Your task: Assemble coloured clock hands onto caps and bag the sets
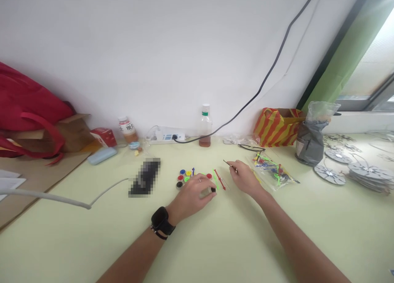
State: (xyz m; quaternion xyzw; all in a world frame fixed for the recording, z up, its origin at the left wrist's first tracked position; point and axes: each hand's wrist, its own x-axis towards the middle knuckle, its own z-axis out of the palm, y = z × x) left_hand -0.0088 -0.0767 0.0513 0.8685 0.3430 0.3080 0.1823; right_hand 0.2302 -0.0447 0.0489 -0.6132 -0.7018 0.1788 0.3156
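My left hand point(195, 190), with a black watch on its wrist, is low over the table with its fingers curved. A small black piece point(213, 189) shows between its thumb and fingertips. To the right, my right hand point(244, 177) pinches a thin black pointer point(227, 163) that sticks out to the left. Round coloured discs point(180, 177) in red, blue, yellow, green and black lie just behind the left hand, which partly covers them. A red arrow point(220, 179) and a green arrow point(215, 177) rest between the hands. A blue arrow point(193, 172) stands among the discs.
A clear bag of coloured arrows point(273, 170) lies right of my right hand. Further right are grey slotted discs point(329, 174) and a grey bag point(309, 141). A bottle point(205, 127) and power strip point(166, 135) stand along the wall. A pixelated dark object point(144, 178) lies left.
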